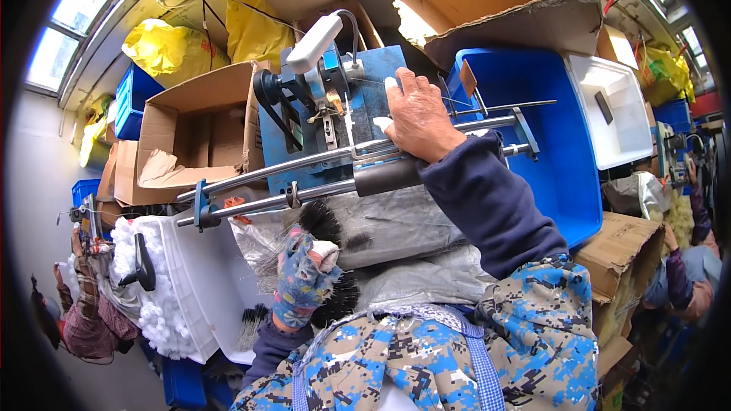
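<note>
My left hand (303,280), in a blue patterned glove or sleeve with its fingertips wrapped, is closed around a black-bristled brush (320,222). Dark bristles stick out above the fist and along its right side; how many brushes it grips is hidden. My right hand (420,116) reaches over the blue bench machine (327,99), white coverings on thumb and a fingertip, those two held apart. A thin wire runs beneath that hand. Below it, two metal rails (274,202) cross the machine's front, a dark sleeve (384,176) fitted on the nearer one.
A blue bin (560,160) with a white tray (609,118) stands at right. Cardboard boxes (198,122) are at left and behind. At lower left, a white bin (205,281) adjoins white fluffy pieces (156,320). Grey plastic sheeting (411,228) covers my front. Other people work at both sides.
</note>
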The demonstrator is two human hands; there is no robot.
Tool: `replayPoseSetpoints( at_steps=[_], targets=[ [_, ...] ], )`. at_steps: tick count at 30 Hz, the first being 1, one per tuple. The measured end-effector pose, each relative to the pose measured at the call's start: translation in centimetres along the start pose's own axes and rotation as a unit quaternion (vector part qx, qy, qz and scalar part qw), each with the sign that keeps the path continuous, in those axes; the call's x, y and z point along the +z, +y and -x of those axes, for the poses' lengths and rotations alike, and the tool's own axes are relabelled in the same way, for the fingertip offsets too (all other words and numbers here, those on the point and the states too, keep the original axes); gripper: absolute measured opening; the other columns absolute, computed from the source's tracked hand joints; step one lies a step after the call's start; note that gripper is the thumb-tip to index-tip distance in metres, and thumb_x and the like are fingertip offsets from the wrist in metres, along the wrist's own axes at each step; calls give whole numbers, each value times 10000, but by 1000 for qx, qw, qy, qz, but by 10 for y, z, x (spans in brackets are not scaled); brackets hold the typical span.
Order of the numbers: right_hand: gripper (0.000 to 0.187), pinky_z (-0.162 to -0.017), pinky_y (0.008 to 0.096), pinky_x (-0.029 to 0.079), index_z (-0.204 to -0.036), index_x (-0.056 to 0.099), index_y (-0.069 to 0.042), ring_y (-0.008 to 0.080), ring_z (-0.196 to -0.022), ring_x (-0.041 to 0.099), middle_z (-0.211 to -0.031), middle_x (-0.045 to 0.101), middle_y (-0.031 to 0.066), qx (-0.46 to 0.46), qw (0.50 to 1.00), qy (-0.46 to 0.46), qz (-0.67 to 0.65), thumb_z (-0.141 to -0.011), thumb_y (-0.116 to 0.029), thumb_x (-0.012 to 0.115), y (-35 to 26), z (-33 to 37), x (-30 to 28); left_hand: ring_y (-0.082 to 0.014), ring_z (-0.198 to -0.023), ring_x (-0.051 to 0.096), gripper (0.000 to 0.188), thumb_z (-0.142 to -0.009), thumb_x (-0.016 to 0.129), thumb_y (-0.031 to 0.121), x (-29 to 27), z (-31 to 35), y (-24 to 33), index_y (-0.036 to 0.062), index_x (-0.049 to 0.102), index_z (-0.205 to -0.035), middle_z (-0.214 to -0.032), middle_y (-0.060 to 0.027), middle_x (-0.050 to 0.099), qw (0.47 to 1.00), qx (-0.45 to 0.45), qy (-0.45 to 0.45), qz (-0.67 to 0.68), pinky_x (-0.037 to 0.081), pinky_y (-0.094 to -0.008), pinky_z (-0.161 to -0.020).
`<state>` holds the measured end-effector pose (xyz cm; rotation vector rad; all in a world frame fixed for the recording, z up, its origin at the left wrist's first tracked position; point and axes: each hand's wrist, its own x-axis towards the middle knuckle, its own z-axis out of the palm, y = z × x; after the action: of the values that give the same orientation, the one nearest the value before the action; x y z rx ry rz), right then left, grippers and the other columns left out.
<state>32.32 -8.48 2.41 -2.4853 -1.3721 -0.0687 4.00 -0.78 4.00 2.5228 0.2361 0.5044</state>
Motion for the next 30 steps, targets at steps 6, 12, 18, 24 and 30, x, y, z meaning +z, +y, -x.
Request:
replayPoseSetpoints(
  at_steps=[6, 12, 18, 24, 30],
  targets=[
    [182, -728, 432, 475, -911, 591, -7, 322, -891, 583, -975, 582, 182, -12, 999, -29, 34, -785, -119, 522, -12, -45, 12, -310, -815, 588, 243, -670, 697, 77, -2, 6, -4, 106, 633, -902, -836, -78, 621, 999, -33, -9, -11, 426, -438, -817],
    [153, -696, 421, 463, -849, 618, -78, 296, -845, 595, -870, 618, 98, -23, 999, -41, 21, -784, -124, 488, -11, -44, 27, -308, -853, 581, 247, -672, 702, 96, 3, 17, -12, 112, 639, -910, -840, -79, 623, 998, -60, -9, -26, 415, -433, -831],
    [131, -649, 419, 440, -816, 617, -82, 281, -798, 588, -851, 609, 91, -46, 998, -15, 28, -755, -132, 512, -12, -41, 27, -311, -813, 571, 247, -654, 705, 70, 4, 5, -6, 101, 636, -889, -826, -90, 618, 999, -37, -10, 6, 415, -425, -786],
    [119, -656, 416, 450, -808, 617, -79, 295, -797, 584, -851, 607, 99, -47, 998, -24, 30, -747, -138, 534, -15, -43, 26, -314, -799, 564, 247, -643, 703, 50, 6, 5, -7, 96, 634, -876, -812, -86, 614, 1000, -3, 12, 3, 418, -412, -730],
    [117, -664, 416, 456, -807, 617, -74, 288, -814, 582, -867, 608, 98, -66, 998, -23, 14, -746, -137, 540, -12, -43, 27, -282, -666, 575, 310, -603, 625, -51, 4, 0, -7, 69, 608, -888, -759, -85, 602, 1000, 25, 14, -8, 444, -356, -614]
  ],
)
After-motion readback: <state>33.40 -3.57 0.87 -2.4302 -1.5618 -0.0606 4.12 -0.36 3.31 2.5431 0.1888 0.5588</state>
